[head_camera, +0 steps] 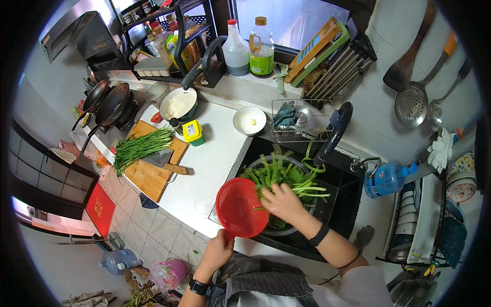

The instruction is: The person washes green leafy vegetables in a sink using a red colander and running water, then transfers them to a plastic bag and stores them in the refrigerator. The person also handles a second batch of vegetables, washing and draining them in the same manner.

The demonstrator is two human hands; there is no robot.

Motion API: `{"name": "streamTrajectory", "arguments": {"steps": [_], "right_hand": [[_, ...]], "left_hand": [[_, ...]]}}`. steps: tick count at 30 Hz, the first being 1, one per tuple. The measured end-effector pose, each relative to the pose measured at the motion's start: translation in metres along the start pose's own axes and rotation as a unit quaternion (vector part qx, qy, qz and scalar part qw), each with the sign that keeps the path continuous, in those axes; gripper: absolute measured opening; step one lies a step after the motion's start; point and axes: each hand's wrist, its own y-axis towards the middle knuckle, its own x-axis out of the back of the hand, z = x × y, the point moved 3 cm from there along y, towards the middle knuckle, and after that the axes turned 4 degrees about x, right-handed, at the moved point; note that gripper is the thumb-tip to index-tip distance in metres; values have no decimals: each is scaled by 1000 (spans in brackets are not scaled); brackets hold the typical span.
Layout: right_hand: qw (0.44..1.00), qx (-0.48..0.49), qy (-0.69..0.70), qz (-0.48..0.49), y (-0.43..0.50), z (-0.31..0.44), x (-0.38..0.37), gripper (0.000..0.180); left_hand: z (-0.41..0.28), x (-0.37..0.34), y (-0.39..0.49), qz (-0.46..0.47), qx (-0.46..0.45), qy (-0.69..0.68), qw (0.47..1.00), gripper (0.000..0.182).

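Note:
My left hand [220, 247] grips the handle of a red plastic strainer basket [239, 207], held tilted beside the sink at the edge of the white counter. No food shows inside the basket. My right hand [282, 203] has its fingers on the stems of leafy green vegetables [284, 172], just right of the basket's rim. The greens are heaped in a large metal bowl [278, 232] in the black sink [345, 199]. A green hose [308, 155] hangs from the faucet [335, 132] near the greens.
On the counter stand a white bowl [249, 121], a yellow-lidded container [193, 132] and a cutting board [147, 182] with chives [144, 147] and a cleaver [159, 158]. A wire basket [301, 134] sits behind the sink. A water bottle [385, 180] and a dish rack [414, 226] are at right.

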Motion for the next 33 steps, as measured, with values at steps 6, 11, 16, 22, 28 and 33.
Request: {"name": "streamTrajectory", "arguments": {"steps": [6,11,16,22,28,33], "right_hand": [[999,23,20,12,31,32,-6,14],[998,51,20,-35,42,47,4,15],[990,89,111,-12,56,82,-19,11],[908,-84,410,11,50,80,-68,41],[755,-182,628,52,44,75,-116,53],[770,-174,594,155,50,70,-125,65]], "left_hand": [[15,-14,10,10,61,-11,998,38],[27,-25,14,29,95,-80,992,34],[28,-34,19,29,52,-126,990,30],[38,-40,16,28,75,-198,977,36],[40,-45,22,36,62,-254,965,33],[49,-46,24,54,87,-277,955,31]]}}
